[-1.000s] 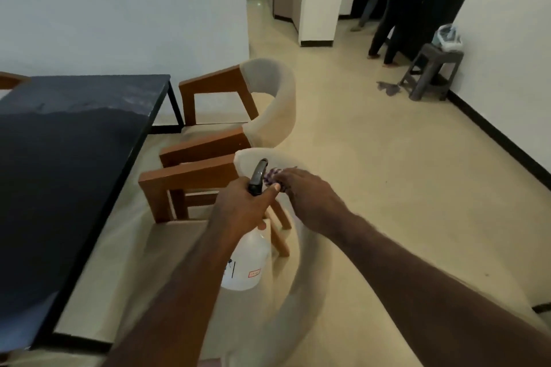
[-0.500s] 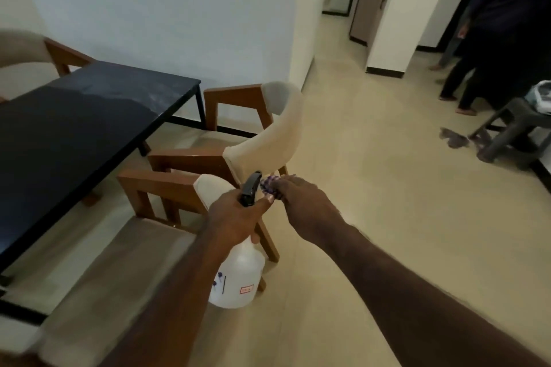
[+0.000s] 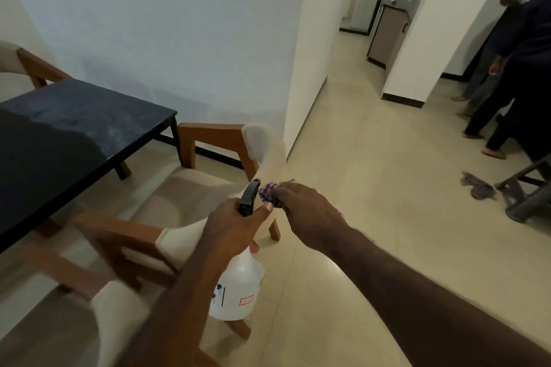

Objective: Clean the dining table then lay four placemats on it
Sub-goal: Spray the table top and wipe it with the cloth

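Note:
My left hand (image 3: 232,226) grips the neck of a white spray bottle (image 3: 237,286) with a black trigger head (image 3: 249,197); the bottle hangs below my fist. Right beside the nozzle, my right hand (image 3: 304,211) pinches a small purple-and-white checked cloth (image 3: 268,192). Both hands are held above the chairs, to the right of the black dining table (image 3: 74,134), whose dusty top lies at the left. No placemats show.
Two wooden chairs with cream cushions (image 3: 214,158) (image 3: 125,250) stand along the table's right side, another (image 3: 26,62) at its far left end. People (image 3: 512,68) stand at the right near a dark stool (image 3: 527,197) and a cloth on the floor (image 3: 477,185).
The view has swung right and pulled back from the table, which now sits further left. Both hands keep the same hold on bottle and cloth.

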